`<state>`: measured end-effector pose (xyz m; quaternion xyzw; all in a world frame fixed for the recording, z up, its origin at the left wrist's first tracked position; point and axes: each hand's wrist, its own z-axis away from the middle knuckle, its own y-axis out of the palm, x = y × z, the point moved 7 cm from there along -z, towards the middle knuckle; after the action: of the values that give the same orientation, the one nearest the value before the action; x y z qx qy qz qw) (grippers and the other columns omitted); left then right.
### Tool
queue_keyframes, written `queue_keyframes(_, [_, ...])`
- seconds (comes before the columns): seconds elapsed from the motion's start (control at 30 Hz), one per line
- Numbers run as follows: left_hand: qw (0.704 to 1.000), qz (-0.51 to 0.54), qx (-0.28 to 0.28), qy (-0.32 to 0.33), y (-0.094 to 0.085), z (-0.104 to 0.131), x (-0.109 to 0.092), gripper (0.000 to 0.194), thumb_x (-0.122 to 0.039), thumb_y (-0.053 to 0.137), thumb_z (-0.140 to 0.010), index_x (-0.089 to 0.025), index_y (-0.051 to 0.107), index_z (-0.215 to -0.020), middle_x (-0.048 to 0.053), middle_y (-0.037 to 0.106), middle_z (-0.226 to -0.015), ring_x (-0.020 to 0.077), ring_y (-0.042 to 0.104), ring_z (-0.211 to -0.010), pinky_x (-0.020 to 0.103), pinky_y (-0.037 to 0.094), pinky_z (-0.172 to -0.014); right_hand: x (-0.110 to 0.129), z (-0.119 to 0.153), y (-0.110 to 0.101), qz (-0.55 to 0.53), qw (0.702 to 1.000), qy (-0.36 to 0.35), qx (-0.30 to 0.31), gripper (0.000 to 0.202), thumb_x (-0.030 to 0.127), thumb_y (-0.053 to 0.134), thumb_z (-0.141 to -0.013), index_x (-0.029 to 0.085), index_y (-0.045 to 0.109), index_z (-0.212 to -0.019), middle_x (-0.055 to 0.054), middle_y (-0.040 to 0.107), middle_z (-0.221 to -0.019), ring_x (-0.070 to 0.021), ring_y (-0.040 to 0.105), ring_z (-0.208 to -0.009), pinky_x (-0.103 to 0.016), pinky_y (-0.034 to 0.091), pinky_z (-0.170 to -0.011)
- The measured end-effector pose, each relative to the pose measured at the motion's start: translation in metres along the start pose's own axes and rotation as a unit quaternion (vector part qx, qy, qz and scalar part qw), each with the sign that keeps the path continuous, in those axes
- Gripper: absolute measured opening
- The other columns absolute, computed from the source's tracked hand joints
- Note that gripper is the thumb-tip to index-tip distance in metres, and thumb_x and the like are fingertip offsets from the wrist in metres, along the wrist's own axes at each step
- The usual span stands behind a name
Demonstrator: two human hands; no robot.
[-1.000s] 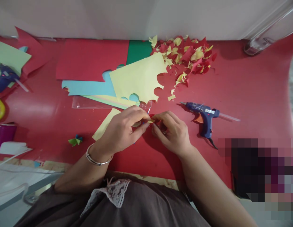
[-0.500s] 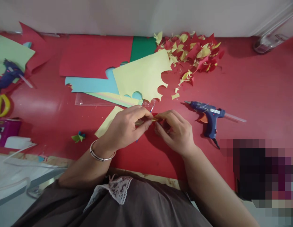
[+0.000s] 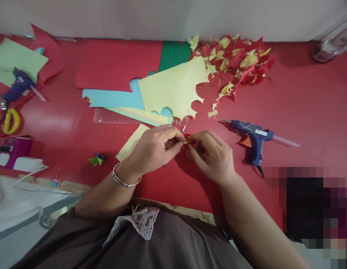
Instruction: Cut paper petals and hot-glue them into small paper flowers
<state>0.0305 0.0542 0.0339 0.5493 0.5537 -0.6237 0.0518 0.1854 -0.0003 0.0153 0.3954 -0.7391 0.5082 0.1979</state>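
Over the red table, my left hand [image 3: 155, 149] and my right hand [image 3: 214, 157] meet fingertip to fingertip. Both pinch a small piece of yellow paper [image 3: 187, 141], mostly hidden by the fingers. A bit of red shows just behind it. A thin stick with a blue shaft [image 3: 184, 129] runs beneath my left hand; both its ends peek out. Partly under that same hand lies a pale yellow paper strip [image 3: 131, 144]. Right of my right hand, a blue glue gun [image 3: 254, 138] with an orange trigger lies on its side.
Cut yellow paper [image 3: 173, 89] overlaps blue paper [image 3: 112, 99] and red sheets [image 3: 120, 63]. Red and yellow scraps [image 3: 235, 59] pile up behind. At left are another glue gun [image 3: 21, 84], a yellow handle [image 3: 12, 121], a purple box [image 3: 18, 149] and a small green-blue paper piece [image 3: 97, 160].
The whole view has shifted slightly, so the table's things appear a little further right. My hands keep nearly the same pinch on the yellow paper.
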Motion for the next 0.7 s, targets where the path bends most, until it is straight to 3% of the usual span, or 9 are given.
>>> queue_keyframes(0.2, [1.000,0.019,0.002,-0.022,0.0011,-0.0013,0.0029,0.008,-0.010,0.067,-0.094,-0.017,0.070,-0.093,0.003,0.073,-0.086,0.0132,0.068,-0.073,0.025,0.057,-0.071,0.0031,-0.0007,-0.0010,0.011,1.000,-0.015,-0.001,0.012,0.016,0.063,-0.100,0.024,0.066,-0.109,-0.003,0.074,-0.092,-0.0127,0.066,-0.064,-0.026,0.053,-0.058])
queue_keyframes(0.7, [0.996,-0.073,-0.043,0.042,0.0063,-0.0021,-0.0050,0.010,-0.007,0.066,-0.095,-0.016,0.068,-0.090,0.000,0.069,-0.080,0.0115,0.062,-0.070,0.024,0.050,-0.068,0.0024,0.0002,-0.0009,0.022,1.000,-0.014,-0.008,0.015,0.012,0.064,-0.097,0.023,0.067,-0.107,-0.003,0.077,-0.093,-0.0130,0.068,-0.066,-0.026,0.052,-0.059])
